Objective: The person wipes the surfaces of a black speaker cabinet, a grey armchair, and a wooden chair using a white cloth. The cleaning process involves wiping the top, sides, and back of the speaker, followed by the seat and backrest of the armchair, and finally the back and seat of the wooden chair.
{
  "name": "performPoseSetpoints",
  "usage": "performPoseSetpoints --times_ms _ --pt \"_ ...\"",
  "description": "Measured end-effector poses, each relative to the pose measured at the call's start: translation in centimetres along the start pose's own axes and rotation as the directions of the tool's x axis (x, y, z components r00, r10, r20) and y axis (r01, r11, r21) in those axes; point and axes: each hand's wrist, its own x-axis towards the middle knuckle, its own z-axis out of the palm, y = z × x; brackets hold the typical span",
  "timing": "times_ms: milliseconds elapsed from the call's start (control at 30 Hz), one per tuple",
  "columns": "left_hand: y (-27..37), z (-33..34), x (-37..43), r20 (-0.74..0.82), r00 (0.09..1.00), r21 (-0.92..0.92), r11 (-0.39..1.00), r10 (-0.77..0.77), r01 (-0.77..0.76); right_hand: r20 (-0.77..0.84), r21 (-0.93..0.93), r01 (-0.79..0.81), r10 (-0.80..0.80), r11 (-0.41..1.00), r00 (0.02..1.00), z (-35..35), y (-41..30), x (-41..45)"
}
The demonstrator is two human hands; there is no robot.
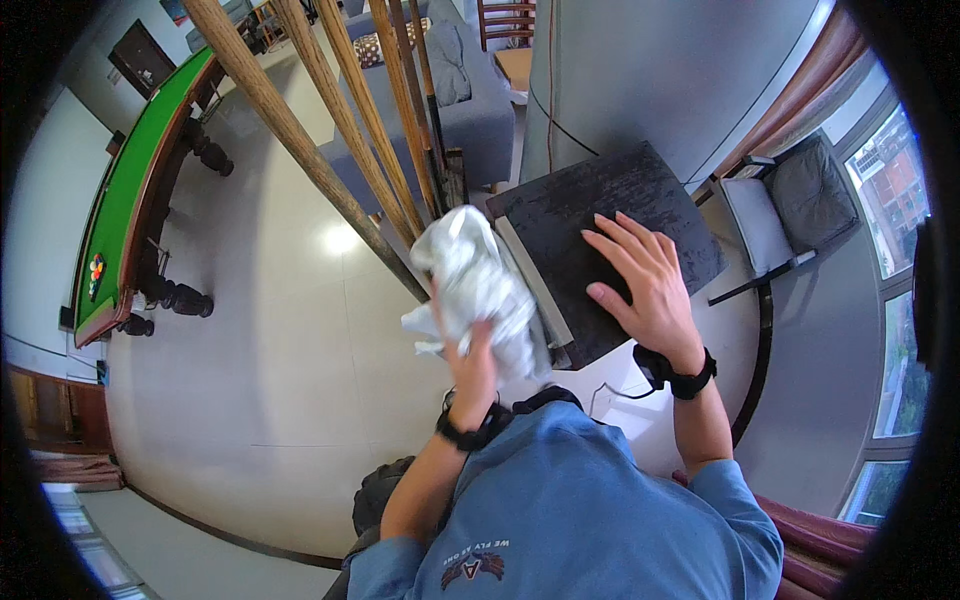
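Note:
My left hand, slightly blurred, holds a crumpled white cloth at the left side of a small black table. The cloth bunches up beside the light strip along that side. With fingers spread, my right hand rests palm down on the table's worn, scuffed top and holds nothing. Each wrist wears a black band with a small device on it. What the cloth covers is hidden.
Several wooden poles lean close by at the upper left. Behind them stands a grey sofa. A grey armchair is at the right, near the windows. A green pool table stands far left. A cable hangs by my right wrist.

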Motion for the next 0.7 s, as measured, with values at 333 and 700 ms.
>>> performPoseSetpoints --times_ms 333,700 --pt "-1.6 1.9 2.9 0.089 0.994 0.187 0.979 0.067 -0.083 -0.003 0.000 -0.027 0.027 1.000 1.000 -0.1 -0.5 0.8" --pt "4.7 1.1 -2.9 0.305 0.952 0.233 0.971 -0.028 -0.046 -0.002 -0.012 -0.032 0.032 0.999 0.999 0.3 -0.5 0.8"
